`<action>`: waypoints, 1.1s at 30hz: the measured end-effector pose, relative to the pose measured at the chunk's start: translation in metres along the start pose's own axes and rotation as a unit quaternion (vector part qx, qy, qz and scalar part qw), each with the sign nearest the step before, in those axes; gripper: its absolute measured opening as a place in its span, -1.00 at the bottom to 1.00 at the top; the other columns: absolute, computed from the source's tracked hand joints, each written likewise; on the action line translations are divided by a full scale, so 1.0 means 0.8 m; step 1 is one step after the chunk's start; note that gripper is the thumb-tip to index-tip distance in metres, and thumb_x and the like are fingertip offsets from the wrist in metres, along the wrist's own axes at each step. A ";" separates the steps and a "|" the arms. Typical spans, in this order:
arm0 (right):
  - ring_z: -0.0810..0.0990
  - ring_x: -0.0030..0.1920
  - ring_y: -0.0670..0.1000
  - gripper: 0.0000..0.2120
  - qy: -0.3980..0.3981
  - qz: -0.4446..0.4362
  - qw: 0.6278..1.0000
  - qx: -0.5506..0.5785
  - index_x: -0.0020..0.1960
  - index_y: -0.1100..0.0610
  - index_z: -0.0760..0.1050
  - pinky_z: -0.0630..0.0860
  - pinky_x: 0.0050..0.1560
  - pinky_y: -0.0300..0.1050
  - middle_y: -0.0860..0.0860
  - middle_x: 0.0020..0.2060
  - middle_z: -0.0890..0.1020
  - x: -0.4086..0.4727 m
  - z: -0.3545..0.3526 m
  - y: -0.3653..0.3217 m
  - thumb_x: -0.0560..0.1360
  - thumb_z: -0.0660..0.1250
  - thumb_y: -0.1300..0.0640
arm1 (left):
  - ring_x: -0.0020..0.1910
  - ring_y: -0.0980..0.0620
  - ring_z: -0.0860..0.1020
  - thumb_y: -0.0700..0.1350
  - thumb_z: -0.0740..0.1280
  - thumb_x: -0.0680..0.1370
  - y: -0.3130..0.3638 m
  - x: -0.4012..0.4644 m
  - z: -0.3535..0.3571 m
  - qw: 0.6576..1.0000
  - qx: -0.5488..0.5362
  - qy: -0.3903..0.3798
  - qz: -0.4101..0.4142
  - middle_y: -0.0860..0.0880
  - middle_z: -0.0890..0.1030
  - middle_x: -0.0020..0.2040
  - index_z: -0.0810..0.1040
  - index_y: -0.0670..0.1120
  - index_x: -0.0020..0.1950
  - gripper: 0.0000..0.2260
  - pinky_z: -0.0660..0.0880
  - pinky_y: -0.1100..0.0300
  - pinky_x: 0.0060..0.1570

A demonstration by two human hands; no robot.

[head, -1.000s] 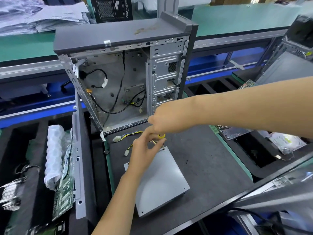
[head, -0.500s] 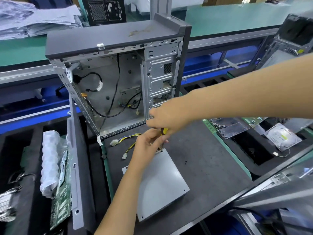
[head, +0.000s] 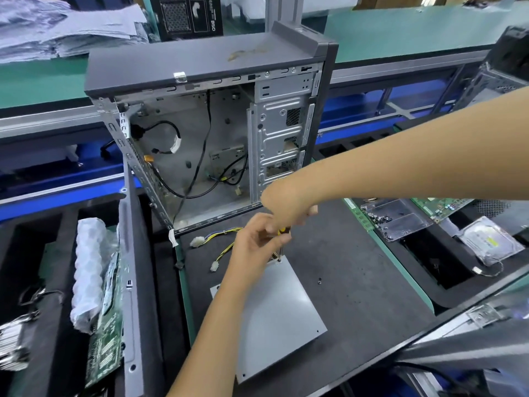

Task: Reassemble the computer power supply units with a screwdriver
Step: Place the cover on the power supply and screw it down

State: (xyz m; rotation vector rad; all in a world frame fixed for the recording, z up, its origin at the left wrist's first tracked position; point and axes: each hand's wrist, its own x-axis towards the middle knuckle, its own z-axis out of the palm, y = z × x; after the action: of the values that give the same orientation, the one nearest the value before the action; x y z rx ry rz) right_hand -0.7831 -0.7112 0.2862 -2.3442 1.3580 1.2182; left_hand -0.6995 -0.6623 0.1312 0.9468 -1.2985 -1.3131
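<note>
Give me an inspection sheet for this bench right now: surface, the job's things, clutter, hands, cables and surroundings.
Surface: dark mat, partly bare.
Job's things: grey power supply unit lies flat on the mat; screwdriver stands upright, tip at the unit's far corner.
Clutter: loose screw on the mat right of the unit; open computer case stands behind.
Hands: right hand has its grip on the screwdriver handle; left hand steadies the shaft.
Cables: yellow and black leads run from the unit with white plugs; black cables hang inside the case.
Surroundings: tray of small parts at right, circuit board and bubble wrap at left.
</note>
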 end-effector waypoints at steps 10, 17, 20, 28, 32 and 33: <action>0.38 -0.53 -0.02 -0.80 0.012 -0.060 0.995 -0.078 -0.18 0.20 0.41 0.21 -0.57 -0.22 0.05 -0.37 0.46 -0.011 0.027 0.010 0.59 0.12 0.21 | 0.06 -0.07 0.56 -0.21 0.48 0.42 0.001 -0.004 -0.004 0.991 -0.107 -0.077 -0.032 -0.06 0.62 0.02 0.48 -0.17 0.13 -0.66 0.49 0.10 0.09; 0.16 -0.67 -0.12 -0.70 -0.144 0.107 0.919 0.351 -0.07 0.29 0.46 0.07 -0.70 -0.35 0.00 -0.48 0.34 0.008 0.006 0.027 0.63 0.11 0.09 | -0.13 0.01 0.51 -0.22 0.49 0.38 -0.004 0.002 0.006 0.996 -0.077 -0.036 -0.033 -0.12 0.60 -0.11 0.54 -0.13 -0.04 -0.79 0.45 0.23 -0.12; 0.32 -0.55 -0.04 -0.75 0.033 -0.011 0.999 0.028 -0.19 0.19 0.43 0.18 -0.59 -0.28 0.02 -0.40 0.48 -0.006 0.015 0.024 0.55 0.26 0.02 | -0.15 0.00 0.58 -0.17 0.39 0.48 -0.009 0.003 0.005 0.996 -0.079 -0.021 -0.033 -0.06 0.65 -0.15 0.63 -0.10 -0.03 -0.90 0.49 0.23 -0.07; 0.29 -0.43 -0.02 -0.88 0.219 -0.197 0.865 -0.405 -0.14 0.12 0.40 0.21 -0.47 -0.15 0.05 -0.17 0.55 -0.021 0.030 0.021 0.55 0.15 0.22 | -0.03 -0.01 0.58 0.09 0.49 0.44 -0.008 0.000 -0.001 0.971 -0.217 -0.085 -0.055 -0.06 0.64 0.01 0.54 -0.08 0.22 -0.57 0.47 0.13 0.07; 0.33 -0.61 -0.06 -0.75 0.027 0.008 1.000 0.004 -0.29 0.16 0.38 0.22 -0.61 -0.26 -0.02 -0.64 0.42 0.006 0.008 0.002 0.56 0.12 0.22 | 0.04 0.01 0.59 -0.31 0.45 0.42 -0.012 0.002 0.007 0.977 -0.201 -0.060 -0.031 -0.09 0.60 0.06 0.46 -0.18 0.22 -0.60 0.51 0.16 0.09; 0.28 -0.70 -0.07 -0.72 -0.025 0.053 0.993 0.107 -0.28 0.19 0.40 0.16 -0.66 -0.33 -0.02 -0.72 0.36 0.011 0.003 0.000 0.57 0.07 0.23 | 0.00 0.06 0.60 -0.35 0.42 0.42 -0.013 0.004 0.010 0.980 -0.191 -0.042 -0.026 -0.04 0.63 0.01 0.47 -0.18 0.18 -0.64 0.52 0.20 0.04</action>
State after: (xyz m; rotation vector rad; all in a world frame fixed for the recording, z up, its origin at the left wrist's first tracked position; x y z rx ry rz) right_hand -0.7823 -0.7155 0.2779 -2.1072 1.5305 1.0889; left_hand -0.7091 -0.6649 0.1223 0.6645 -1.0362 -1.5867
